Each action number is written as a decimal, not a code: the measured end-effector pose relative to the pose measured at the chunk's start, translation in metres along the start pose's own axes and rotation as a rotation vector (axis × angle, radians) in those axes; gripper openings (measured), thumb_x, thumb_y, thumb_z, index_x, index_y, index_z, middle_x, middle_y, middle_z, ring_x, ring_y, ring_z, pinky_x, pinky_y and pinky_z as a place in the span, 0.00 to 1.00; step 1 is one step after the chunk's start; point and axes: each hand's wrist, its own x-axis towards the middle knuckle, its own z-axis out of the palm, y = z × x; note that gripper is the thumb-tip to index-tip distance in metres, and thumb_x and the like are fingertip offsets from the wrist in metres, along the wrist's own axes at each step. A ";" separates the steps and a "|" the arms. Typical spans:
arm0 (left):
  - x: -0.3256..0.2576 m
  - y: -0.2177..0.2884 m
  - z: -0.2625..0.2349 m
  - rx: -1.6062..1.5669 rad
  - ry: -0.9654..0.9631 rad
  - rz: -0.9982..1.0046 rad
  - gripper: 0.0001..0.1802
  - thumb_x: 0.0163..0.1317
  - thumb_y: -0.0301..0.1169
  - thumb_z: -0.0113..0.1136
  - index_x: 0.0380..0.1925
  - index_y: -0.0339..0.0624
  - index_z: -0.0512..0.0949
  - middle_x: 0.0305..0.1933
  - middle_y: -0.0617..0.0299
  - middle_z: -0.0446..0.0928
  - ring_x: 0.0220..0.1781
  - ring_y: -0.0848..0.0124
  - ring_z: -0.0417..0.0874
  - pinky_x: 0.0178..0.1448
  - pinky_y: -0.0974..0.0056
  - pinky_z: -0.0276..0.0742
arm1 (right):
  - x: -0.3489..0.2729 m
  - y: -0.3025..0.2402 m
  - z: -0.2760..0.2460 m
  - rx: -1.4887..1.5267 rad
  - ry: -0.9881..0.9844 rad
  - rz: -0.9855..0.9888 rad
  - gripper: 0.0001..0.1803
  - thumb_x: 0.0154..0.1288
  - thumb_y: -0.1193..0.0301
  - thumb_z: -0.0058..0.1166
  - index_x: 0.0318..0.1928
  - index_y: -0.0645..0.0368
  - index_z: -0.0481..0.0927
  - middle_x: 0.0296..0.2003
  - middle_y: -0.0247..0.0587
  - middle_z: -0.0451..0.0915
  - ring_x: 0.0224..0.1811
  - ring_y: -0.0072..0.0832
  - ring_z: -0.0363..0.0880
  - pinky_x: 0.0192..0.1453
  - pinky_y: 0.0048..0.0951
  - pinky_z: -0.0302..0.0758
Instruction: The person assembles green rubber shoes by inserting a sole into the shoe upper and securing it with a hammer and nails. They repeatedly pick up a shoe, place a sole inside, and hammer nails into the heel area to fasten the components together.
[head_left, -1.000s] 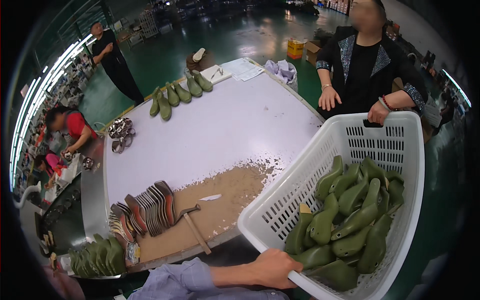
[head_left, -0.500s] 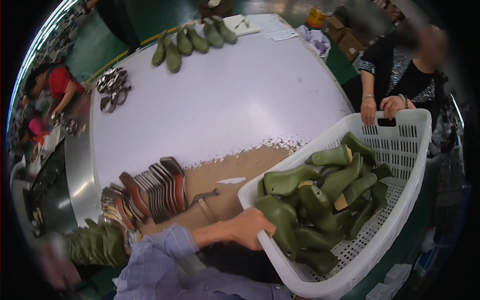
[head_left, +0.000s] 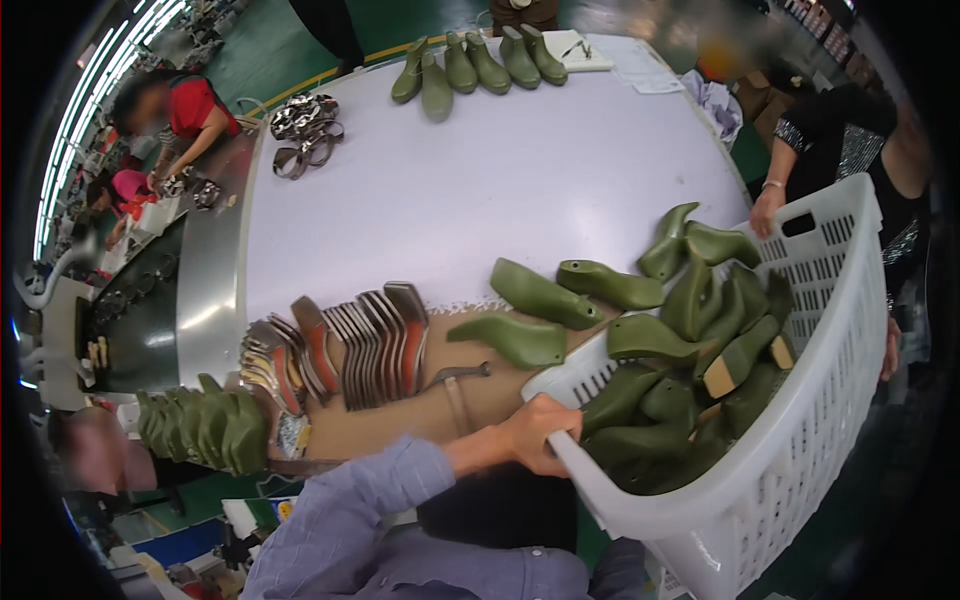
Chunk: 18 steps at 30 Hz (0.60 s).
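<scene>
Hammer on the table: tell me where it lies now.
In the head view, the hammer lies on the table's brown near edge, between the fanned metal shoe plates and the white plastic basket.

The widest open stretch of the bench (head_left: 480,190) lay toward twelve o'clock, bare white between the near clutter and the row of green boots (head_left: 475,65) along the far edge. At eleven o'clock a heap of metal buckles (head_left: 305,130) closed off that corner. Nearer, at nine o'clock, a fanned stack of shoe soles (head_left: 345,340) blocked the way, with a hammer (head_left: 455,385) lying just beside it. At three o'clock the tilted white basket (head_left: 800,440) filled the right side, and green shoe lasts (head_left: 565,295) spilling from it lay across the bench's brown patch. A co-worker's hand (head_left: 768,208) held the basket's far rim at two o'clock.
</scene>
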 end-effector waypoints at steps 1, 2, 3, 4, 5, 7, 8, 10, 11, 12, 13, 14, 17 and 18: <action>-0.001 -0.002 -0.003 0.029 0.051 0.019 0.20 0.47 0.36 0.78 0.21 0.45 0.72 0.17 0.63 0.72 0.17 0.61 0.77 0.23 0.60 0.70 | -0.002 -0.005 -0.009 -0.007 0.018 -0.006 0.33 0.76 0.43 0.46 0.62 0.59 0.74 0.53 0.50 0.82 0.54 0.43 0.82 0.59 0.49 0.77; -0.003 -0.001 -0.003 0.032 0.088 0.025 0.20 0.46 0.37 0.78 0.21 0.45 0.72 0.17 0.63 0.72 0.17 0.61 0.77 0.24 0.60 0.70 | -0.007 -0.010 -0.021 -0.012 0.040 -0.014 0.33 0.76 0.43 0.46 0.63 0.59 0.74 0.53 0.50 0.82 0.54 0.43 0.82 0.58 0.49 0.77; -0.009 -0.001 -0.002 0.023 0.149 0.029 0.20 0.45 0.36 0.78 0.21 0.45 0.72 0.18 0.62 0.72 0.17 0.62 0.77 0.24 0.61 0.70 | -0.017 -0.011 -0.037 -0.003 0.071 -0.010 0.33 0.76 0.43 0.46 0.63 0.59 0.74 0.53 0.50 0.82 0.54 0.43 0.82 0.58 0.49 0.77; -0.012 -0.003 -0.001 0.015 0.212 0.032 0.19 0.44 0.35 0.78 0.22 0.45 0.72 0.18 0.62 0.72 0.18 0.62 0.77 0.24 0.61 0.70 | -0.020 -0.019 -0.049 -0.010 0.098 -0.016 0.33 0.76 0.43 0.46 0.63 0.59 0.74 0.53 0.50 0.82 0.54 0.43 0.82 0.58 0.49 0.77; -0.015 -0.003 -0.004 0.002 0.286 0.016 0.19 0.43 0.35 0.77 0.22 0.44 0.71 0.18 0.62 0.72 0.18 0.62 0.77 0.24 0.61 0.70 | -0.027 -0.028 -0.063 -0.010 0.129 -0.021 0.33 0.76 0.43 0.46 0.63 0.59 0.74 0.53 0.50 0.82 0.54 0.43 0.82 0.58 0.49 0.77; -0.018 -0.005 -0.008 -0.033 0.401 -0.009 0.19 0.42 0.33 0.77 0.22 0.43 0.71 0.19 0.61 0.73 0.18 0.61 0.77 0.24 0.62 0.69 | -0.037 -0.037 -0.084 -0.002 0.190 -0.030 0.33 0.76 0.43 0.46 0.63 0.59 0.73 0.53 0.50 0.82 0.54 0.43 0.82 0.58 0.49 0.77; -0.020 -0.006 -0.009 -0.056 0.421 -0.039 0.19 0.42 0.33 0.76 0.23 0.43 0.72 0.20 0.60 0.73 0.19 0.61 0.77 0.24 0.62 0.69 | -0.045 -0.042 -0.093 0.002 0.219 -0.041 0.33 0.76 0.43 0.46 0.63 0.58 0.73 0.53 0.50 0.82 0.54 0.43 0.82 0.58 0.49 0.77; -0.025 -0.009 -0.011 -0.085 0.472 -0.094 0.19 0.41 0.32 0.76 0.24 0.42 0.72 0.21 0.59 0.74 0.19 0.61 0.78 0.24 0.62 0.70 | -0.056 -0.051 -0.108 0.000 0.262 -0.054 0.33 0.76 0.43 0.46 0.63 0.58 0.73 0.53 0.50 0.82 0.53 0.43 0.82 0.58 0.49 0.77; -0.025 -0.007 -0.008 -0.113 0.477 -0.105 0.20 0.40 0.33 0.77 0.25 0.41 0.72 0.22 0.58 0.75 0.20 0.60 0.78 0.25 0.61 0.70 | -0.068 -0.053 -0.118 0.018 0.296 -0.068 0.33 0.76 0.43 0.46 0.63 0.58 0.73 0.53 0.50 0.82 0.53 0.43 0.82 0.58 0.49 0.77; -0.029 -0.008 -0.009 -0.102 0.487 -0.120 0.20 0.40 0.33 0.77 0.25 0.41 0.72 0.22 0.58 0.75 0.20 0.60 0.79 0.26 0.61 0.71 | -0.069 -0.055 -0.123 0.019 0.314 -0.061 0.33 0.76 0.43 0.45 0.64 0.58 0.73 0.53 0.50 0.82 0.53 0.43 0.82 0.58 0.49 0.77; -0.031 -0.009 -0.009 -0.093 0.497 -0.136 0.20 0.39 0.33 0.77 0.25 0.41 0.72 0.22 0.58 0.75 0.21 0.59 0.79 0.27 0.61 0.72 | -0.070 -0.058 -0.128 0.014 0.326 -0.057 0.33 0.76 0.43 0.45 0.64 0.58 0.73 0.53 0.50 0.82 0.53 0.43 0.82 0.58 0.49 0.77; -0.033 -0.010 -0.009 -0.087 0.504 -0.146 0.21 0.39 0.33 0.78 0.25 0.41 0.72 0.22 0.58 0.75 0.21 0.59 0.80 0.27 0.61 0.72 | -0.070 -0.060 -0.131 0.011 0.341 -0.056 0.33 0.76 0.43 0.45 0.64 0.58 0.72 0.53 0.50 0.82 0.53 0.43 0.82 0.58 0.49 0.77; -0.035 -0.008 -0.020 -0.150 0.537 -0.192 0.19 0.43 0.29 0.78 0.26 0.41 0.73 0.23 0.58 0.76 0.21 0.63 0.79 0.27 0.63 0.72 | -0.080 -0.065 -0.147 0.017 0.387 -0.058 0.33 0.76 0.43 0.45 0.64 0.58 0.72 0.54 0.50 0.82 0.53 0.43 0.82 0.57 0.49 0.77; -0.033 -0.009 -0.023 -0.154 0.537 -0.185 0.18 0.45 0.28 0.78 0.26 0.41 0.73 0.23 0.59 0.77 0.21 0.64 0.78 0.26 0.63 0.71 | -0.082 -0.064 -0.151 0.028 0.402 -0.057 0.33 0.76 0.43 0.45 0.64 0.58 0.72 0.54 0.50 0.82 0.53 0.43 0.82 0.57 0.49 0.77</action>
